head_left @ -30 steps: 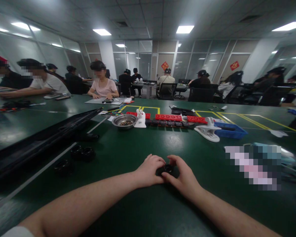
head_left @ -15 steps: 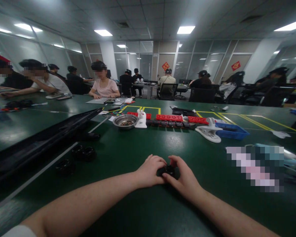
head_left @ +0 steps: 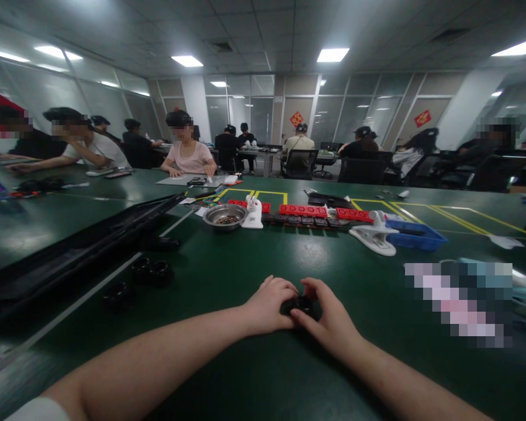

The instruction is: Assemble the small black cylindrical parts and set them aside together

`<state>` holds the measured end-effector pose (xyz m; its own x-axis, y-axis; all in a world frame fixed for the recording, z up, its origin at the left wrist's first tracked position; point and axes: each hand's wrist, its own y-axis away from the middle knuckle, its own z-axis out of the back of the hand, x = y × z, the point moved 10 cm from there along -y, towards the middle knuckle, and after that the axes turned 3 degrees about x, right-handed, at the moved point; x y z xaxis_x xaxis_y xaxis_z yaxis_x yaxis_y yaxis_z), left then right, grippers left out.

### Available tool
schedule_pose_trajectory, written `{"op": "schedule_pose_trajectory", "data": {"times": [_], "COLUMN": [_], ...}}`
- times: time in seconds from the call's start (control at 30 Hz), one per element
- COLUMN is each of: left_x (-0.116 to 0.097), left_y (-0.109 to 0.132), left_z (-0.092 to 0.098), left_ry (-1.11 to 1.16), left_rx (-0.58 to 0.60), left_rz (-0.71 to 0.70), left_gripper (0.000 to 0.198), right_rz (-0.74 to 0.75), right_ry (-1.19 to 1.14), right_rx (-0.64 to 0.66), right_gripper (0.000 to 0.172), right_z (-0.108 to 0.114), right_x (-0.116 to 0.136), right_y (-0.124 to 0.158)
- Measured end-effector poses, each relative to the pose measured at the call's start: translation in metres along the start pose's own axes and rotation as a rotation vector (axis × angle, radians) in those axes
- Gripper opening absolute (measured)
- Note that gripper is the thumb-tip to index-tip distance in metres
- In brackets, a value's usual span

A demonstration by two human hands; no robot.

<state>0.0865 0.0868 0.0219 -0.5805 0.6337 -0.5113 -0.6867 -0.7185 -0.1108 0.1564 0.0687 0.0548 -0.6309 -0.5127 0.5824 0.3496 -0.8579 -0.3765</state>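
Low over the green tabletop (head_left: 228, 374), both hands are closed around one small glossy black part with a rounded form (head_left: 305, 305). My left hand (head_left: 268, 304) grips it from the left, fingers curled over its top. From the right, my right hand (head_left: 331, 316) holds it between thumb and fingers. Much of the part is hidden by the fingers, so its exact kind does not show. Similar black ring-like parts lie on the left, a pair (head_left: 151, 272) and a single one (head_left: 117, 296).
A long black casing (head_left: 83, 251) runs along the left. Ahead stand a metal bowl (head_left: 208, 221) of small pieces, a white stand (head_left: 254, 215), red strips (head_left: 302, 210), a white clamp (head_left: 374, 238) and a blue tray (head_left: 425, 242). A person (head_left: 188, 155) sits across the table.
The view has shifted slightly, moving everything a little to the right. Both hands keep nearly the same hold on the black part.
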Motion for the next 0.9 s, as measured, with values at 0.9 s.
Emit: {"op": "schedule_pose_trajectory", "data": {"times": [0.9], "left_x": [-0.003], "left_y": [0.001], "left_z": [0.005], "left_ry": [0.022], "left_rx": [-0.024], "left_rz": [-0.001], "left_gripper": [0.033], "right_rz": [0.111], "right_ry": [0.085], "right_rx": [-0.053], "right_gripper": [0.039], "right_z": [0.006], "right_x": [0.007], "right_y": [0.002]}}
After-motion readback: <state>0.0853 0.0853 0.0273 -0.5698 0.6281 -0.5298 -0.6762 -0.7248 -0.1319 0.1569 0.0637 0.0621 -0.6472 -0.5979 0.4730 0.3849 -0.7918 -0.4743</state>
